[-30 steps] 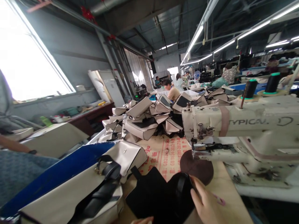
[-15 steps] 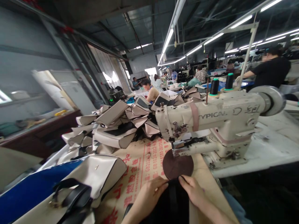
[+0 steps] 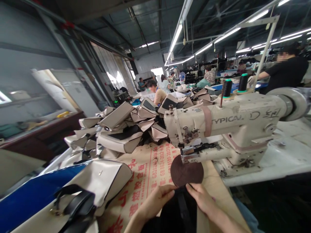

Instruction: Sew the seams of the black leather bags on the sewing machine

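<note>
Pinching the black piece [image 3: 170, 215] in the fingers [image 3: 170, 193] of my left hand [image 3: 155, 200] and right hand [image 3: 202, 199], I judge it not yet under the sewing machine [image 3: 235, 121].

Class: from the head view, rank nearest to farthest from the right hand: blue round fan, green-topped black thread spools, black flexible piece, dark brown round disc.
1. Black flexible piece: pinched in the right hand.
2. Dark brown round disc: just ahead.
3. Black thread spools: right, atop the cream metal sewing machine.
4. Blue round fan: far background.
</note>
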Demonstrator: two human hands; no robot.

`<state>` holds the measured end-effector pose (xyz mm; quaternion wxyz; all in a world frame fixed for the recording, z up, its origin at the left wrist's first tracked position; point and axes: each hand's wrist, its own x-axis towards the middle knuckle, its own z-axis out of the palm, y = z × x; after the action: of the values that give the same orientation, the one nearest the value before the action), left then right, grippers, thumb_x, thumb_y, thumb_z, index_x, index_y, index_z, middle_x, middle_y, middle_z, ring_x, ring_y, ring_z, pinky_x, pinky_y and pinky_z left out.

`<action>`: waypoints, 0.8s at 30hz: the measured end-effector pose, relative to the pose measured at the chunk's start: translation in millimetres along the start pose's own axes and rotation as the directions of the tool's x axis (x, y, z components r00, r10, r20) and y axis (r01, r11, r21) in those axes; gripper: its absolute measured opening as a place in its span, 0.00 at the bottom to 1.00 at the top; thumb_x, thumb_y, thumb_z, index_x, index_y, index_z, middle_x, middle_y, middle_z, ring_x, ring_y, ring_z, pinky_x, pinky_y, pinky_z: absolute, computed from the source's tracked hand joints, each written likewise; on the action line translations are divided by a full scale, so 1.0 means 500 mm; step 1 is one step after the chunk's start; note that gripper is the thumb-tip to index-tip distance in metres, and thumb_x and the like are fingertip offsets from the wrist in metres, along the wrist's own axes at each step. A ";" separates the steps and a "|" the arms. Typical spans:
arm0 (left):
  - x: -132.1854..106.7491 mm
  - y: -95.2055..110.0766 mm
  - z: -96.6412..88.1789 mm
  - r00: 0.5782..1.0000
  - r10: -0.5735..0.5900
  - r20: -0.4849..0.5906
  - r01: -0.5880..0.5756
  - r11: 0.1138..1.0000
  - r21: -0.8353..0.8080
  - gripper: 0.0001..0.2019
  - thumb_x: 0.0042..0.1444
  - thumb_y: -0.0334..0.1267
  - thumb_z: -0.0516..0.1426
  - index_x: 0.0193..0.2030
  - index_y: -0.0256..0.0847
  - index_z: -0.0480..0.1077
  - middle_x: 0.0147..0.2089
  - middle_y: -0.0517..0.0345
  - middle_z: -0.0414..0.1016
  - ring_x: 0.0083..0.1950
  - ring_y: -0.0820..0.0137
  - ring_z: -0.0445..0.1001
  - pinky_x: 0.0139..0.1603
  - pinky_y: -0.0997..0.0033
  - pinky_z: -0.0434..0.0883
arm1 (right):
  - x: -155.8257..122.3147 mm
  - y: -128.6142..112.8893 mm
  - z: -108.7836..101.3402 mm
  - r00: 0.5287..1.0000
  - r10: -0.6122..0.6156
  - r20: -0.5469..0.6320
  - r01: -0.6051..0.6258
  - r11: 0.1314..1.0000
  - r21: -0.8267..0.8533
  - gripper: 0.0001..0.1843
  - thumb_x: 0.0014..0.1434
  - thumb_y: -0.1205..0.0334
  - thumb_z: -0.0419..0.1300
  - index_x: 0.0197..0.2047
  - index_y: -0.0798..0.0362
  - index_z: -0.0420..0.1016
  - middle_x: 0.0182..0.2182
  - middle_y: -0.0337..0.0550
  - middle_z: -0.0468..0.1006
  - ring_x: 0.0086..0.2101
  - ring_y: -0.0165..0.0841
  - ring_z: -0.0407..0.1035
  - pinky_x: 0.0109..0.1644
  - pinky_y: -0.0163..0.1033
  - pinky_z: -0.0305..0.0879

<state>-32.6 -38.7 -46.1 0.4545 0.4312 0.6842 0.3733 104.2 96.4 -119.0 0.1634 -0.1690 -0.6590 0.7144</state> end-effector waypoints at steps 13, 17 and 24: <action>-0.018 -0.009 -0.005 1.000 0.027 0.014 -0.025 0.995 -0.100 0.08 0.58 0.39 0.52 0.40 0.39 0.57 0.22 0.72 0.52 0.25 0.79 0.50 0.25 0.76 0.47 | -0.010 -0.009 0.006 1.000 -0.014 0.003 0.014 0.998 -0.054 0.30 0.55 0.37 0.48 0.29 0.58 0.73 0.26 0.42 0.73 0.31 0.34 0.65 0.34 0.35 0.62; -0.022 0.012 -0.001 1.000 0.007 -0.016 -0.007 1.000 -0.011 0.08 0.58 0.41 0.51 0.37 0.39 0.58 0.23 0.70 0.57 0.26 0.78 0.56 0.26 0.78 0.53 | -0.014 -0.013 0.007 0.999 -0.039 -0.007 0.038 0.997 -0.073 0.28 0.58 0.41 0.47 0.29 0.58 0.71 0.26 0.41 0.72 0.29 0.33 0.64 0.32 0.34 0.61; -0.159 0.025 0.018 0.844 0.248 -0.476 0.224 0.644 0.732 0.11 0.56 0.45 0.53 0.44 0.46 0.68 0.47 0.56 0.72 0.49 0.64 0.69 0.53 0.61 0.64 | -0.043 -0.022 -0.006 0.996 -0.078 -0.043 0.076 0.996 -0.045 0.24 0.59 0.45 0.49 0.42 0.57 0.73 0.38 0.45 0.75 0.42 0.38 0.67 0.48 0.39 0.62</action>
<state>-3.7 -107.3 -13.6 0.0162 0.4641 0.8717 0.1567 125.0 90.1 -107.8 0.2019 -0.1627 -0.6766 0.6892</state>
